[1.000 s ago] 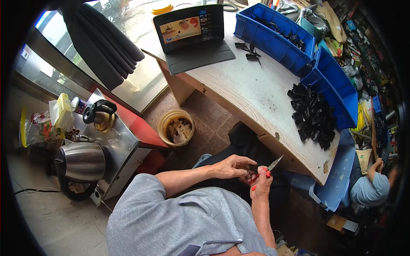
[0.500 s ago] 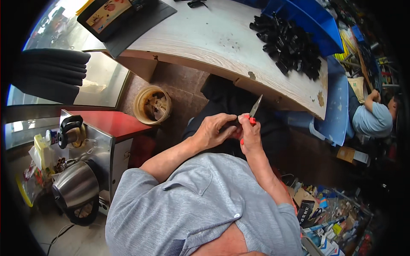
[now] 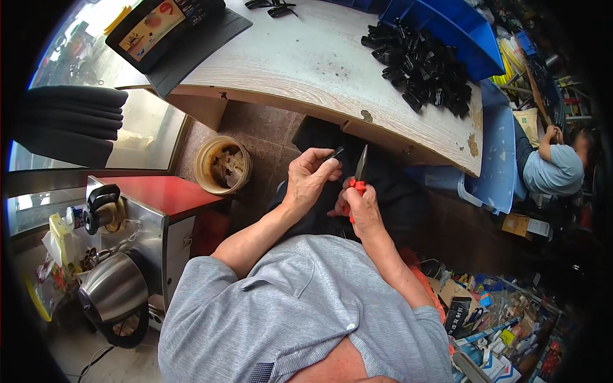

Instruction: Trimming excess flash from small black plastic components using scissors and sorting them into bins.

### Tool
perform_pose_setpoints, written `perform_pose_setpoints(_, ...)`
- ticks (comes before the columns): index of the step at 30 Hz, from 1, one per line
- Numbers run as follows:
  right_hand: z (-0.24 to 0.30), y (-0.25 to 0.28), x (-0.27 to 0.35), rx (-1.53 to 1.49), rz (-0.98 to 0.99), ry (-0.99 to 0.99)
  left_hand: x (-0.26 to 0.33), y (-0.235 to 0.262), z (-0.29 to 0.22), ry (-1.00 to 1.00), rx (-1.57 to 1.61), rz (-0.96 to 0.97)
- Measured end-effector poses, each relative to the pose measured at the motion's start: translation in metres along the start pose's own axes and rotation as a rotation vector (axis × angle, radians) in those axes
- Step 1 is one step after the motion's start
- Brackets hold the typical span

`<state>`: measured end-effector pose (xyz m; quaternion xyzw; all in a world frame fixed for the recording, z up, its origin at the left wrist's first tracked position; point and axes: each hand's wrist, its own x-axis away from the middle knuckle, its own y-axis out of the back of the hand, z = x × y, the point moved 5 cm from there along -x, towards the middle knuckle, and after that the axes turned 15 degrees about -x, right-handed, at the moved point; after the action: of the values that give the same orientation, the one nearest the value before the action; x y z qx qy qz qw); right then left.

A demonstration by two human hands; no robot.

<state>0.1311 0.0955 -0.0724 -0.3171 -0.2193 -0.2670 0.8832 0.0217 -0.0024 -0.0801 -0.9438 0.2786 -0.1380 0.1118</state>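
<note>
My left hand [image 3: 308, 179] pinches a small dark piece [image 3: 335, 154] between thumb and fingers, over my lap; its exact kind is too small to tell. Close by on the right, my right hand [image 3: 365, 209] is wrapped round the red handles of a tool [image 3: 362, 165] with a pointed metal tip directed away from me. Whether it is scissors or pliers I cannot make out. The tip stands a little apart from the dark piece. Beyond my hands, a heap of small black parts [image 3: 424, 67] lies on the white worktable [image 3: 300, 54].
Blue bins [image 3: 456, 35] stand behind the heap, and a larger blue tub [image 3: 501, 150] is at right. A tablet [image 3: 153, 32] leans at the far left. On the floor sits a bucket [image 3: 205, 167]. A kettle [image 3: 115, 287] is at left. Another person [image 3: 554, 167] sits far right.
My hands were close together and have moved apart, the left one lifting the dark piece into sight. The tool has shifted left and points more straight away from me.
</note>
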Motion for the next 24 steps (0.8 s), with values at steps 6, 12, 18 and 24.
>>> perform_pose_setpoints(6, -0.002, -0.006, -0.001, 0.113, 0.002, -0.035, -0.007, -0.006, -0.006, -0.014, 0.011, -0.055)
perform_pose_setpoints(12, -0.002, -0.009, -0.003, 0.260, -0.006, -0.021, -0.011, -0.010, -0.005, -0.035, -0.038, -0.065)
perform_pose_setpoints(18, -0.004, -0.009, -0.006, 0.287, -0.003, 0.056, -0.010, -0.013, -0.007, -0.037, -0.051, -0.078)
perform_pose_setpoints(24, -0.004, -0.011, -0.006, 0.293, 0.005, 0.072, -0.012, -0.014, -0.006, -0.044, -0.087, -0.092)
